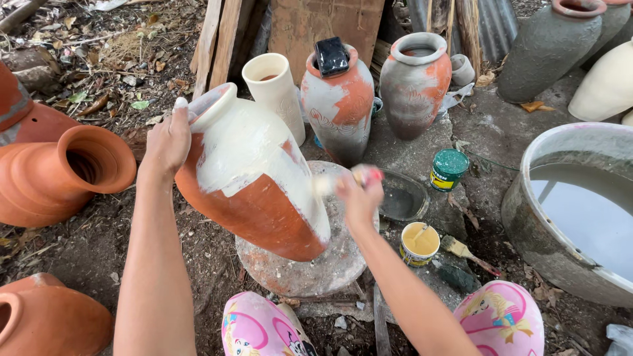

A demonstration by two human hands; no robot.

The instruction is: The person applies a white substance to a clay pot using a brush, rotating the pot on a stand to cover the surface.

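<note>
Hands tilt clay vase point(254, 178), mouth pointing upper left.

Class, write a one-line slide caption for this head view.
Left hand tilts a half-painted clay vase on a stone disc; right hand brushes on cream paint.

A tall terracotta clay vase point(254, 181), about half coated in cream-white paint, leans tilted on its base, its flared neck under the left hand point(168, 138). A blurred paintbrush with a pink-red handle point(353, 179), in the right hand point(359, 198), meets its lower side.
</note>
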